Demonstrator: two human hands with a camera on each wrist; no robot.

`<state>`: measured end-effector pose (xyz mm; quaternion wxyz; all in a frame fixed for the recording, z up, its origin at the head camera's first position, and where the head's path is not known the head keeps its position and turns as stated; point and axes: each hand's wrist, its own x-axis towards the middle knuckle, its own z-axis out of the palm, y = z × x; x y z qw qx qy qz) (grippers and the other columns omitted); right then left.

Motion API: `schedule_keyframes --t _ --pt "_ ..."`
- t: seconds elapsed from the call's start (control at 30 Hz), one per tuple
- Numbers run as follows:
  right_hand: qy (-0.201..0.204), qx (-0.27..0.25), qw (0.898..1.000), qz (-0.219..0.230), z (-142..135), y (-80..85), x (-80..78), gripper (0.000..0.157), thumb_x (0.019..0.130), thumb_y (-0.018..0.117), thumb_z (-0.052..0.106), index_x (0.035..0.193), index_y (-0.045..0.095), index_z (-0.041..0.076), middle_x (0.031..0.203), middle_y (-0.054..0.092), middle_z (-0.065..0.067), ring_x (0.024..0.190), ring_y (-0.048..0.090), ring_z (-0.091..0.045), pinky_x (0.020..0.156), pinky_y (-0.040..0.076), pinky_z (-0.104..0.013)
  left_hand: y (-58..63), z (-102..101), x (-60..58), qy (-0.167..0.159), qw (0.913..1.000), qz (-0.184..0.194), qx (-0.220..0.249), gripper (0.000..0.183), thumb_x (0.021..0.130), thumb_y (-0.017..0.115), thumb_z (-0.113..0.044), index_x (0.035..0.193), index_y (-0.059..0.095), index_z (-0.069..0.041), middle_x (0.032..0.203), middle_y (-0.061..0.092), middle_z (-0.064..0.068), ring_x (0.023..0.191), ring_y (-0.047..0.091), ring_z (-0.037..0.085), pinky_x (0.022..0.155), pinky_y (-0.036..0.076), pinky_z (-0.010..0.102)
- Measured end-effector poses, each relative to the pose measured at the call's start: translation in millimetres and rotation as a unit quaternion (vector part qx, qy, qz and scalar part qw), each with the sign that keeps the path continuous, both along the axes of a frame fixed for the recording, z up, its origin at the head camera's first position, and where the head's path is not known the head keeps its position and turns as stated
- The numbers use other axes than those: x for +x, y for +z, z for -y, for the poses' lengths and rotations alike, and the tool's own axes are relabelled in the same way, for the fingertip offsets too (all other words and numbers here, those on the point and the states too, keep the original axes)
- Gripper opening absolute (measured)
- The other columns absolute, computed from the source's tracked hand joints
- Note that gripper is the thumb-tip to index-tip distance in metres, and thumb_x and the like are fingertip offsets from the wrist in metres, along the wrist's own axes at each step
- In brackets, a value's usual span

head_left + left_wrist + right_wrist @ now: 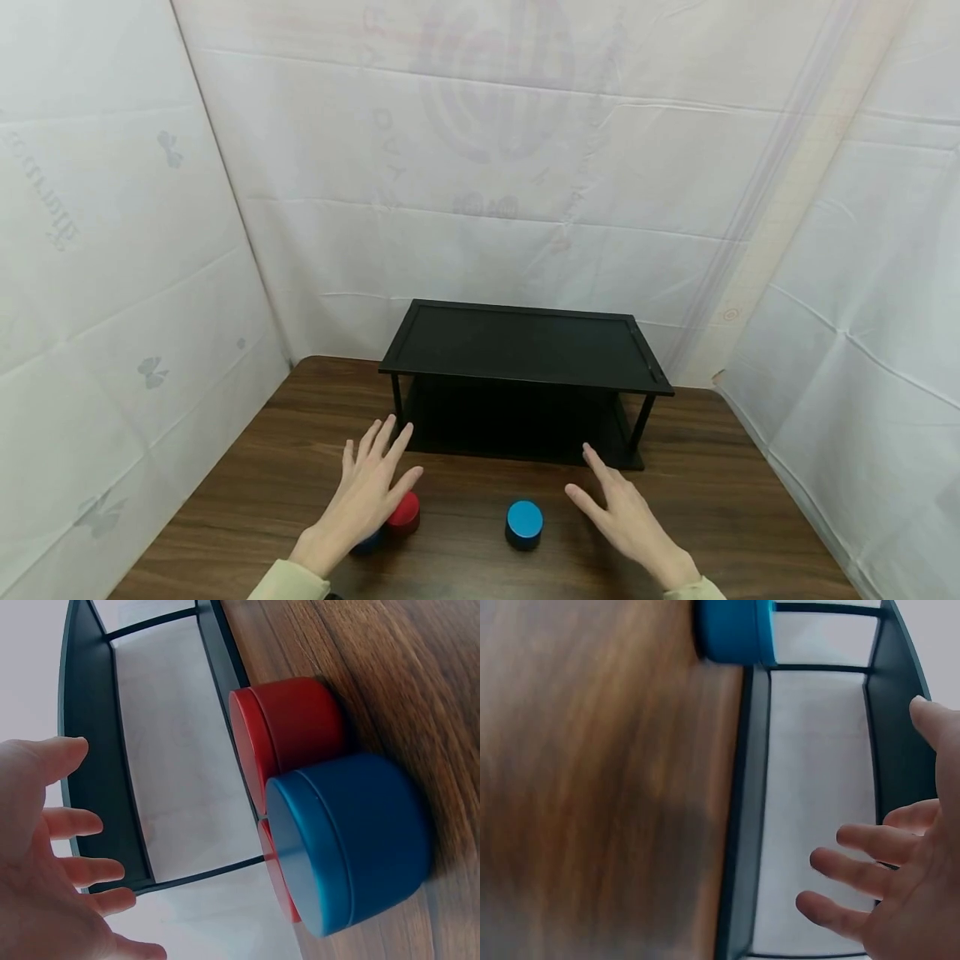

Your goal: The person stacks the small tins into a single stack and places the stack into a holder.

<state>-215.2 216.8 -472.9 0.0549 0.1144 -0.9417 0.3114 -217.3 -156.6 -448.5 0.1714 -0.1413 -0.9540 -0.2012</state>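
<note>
My left hand (pixel 362 492) hovers with fingers spread, holding nothing. Below it, a round red tin (pixel 405 514) shows past the thumb, and a dark blue tin (pixel 367 543) is mostly covered by the wrist. In the left wrist view, the red tin (pixel 300 724) and blue tin (pixel 367 840) stand side by side, with part of a second red tin (pixel 277 870) behind the blue one. My right hand (pixel 628 515) is also outstretched and holds nothing. To its left, a tin with a bright blue lid (pixel 524 523) stands apart on the table.
Behind the tins stands a black two-level rack (pixel 525 343), with a flat top on thin posts and a lower shelf (pixel 517 421) near the tabletop. The brown wooden table (pixel 457 575) is bounded by white sheeting (pixel 480 167) at the back and both sides.
</note>
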Motion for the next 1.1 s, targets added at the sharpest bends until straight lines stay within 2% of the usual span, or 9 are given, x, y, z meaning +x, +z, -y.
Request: schedule_keyframes --t 0.33,0.7,1.1 --pt "0.036 -0.038 0.998 0.045 19 -13.2 1.6 0.077 0.091 0.053 0.059 0.149 0.035 0.013 0.146 0.048 -0.011 0.132 0.046 -0.039 0.103 0.037 -0.063 -3.1 7 3.4 0.003 1.0000 0.000 -0.007 0.061 0.093 0.060 -0.041 0.142 0.046 -0.008 0.151 0.036 0.023 0.137 0.032 0.043 0.101 0.028 0.074" --pt "0.086 -0.005 0.996 0.017 30 -20.9 1.7 0.081 0.086 0.062 0.059 0.146 0.041 0.009 0.139 0.054 -0.009 0.122 0.052 -0.031 0.093 0.047 -0.055 -3.7 17 8.6 0.023 0.9994 0.002 -0.025 0.064 0.090 0.064 -0.044 0.140 0.048 -0.005 0.148 0.040 0.022 0.132 0.038 0.043 0.099 0.036 0.069" --pt "0.103 0.030 0.994 0.016 39 -27.5 0.2 0.089 0.078 0.069 0.061 0.145 0.042 0.010 0.129 0.056 -0.011 0.115 0.051 -0.030 0.088 0.049 -0.054 -7.3 21 12.0 0.022 0.9992 0.019 -0.027 0.068 0.091 0.060 -0.051 0.141 0.047 -0.007 0.147 0.041 0.020 0.128 0.043 0.042 0.095 0.039 0.067"
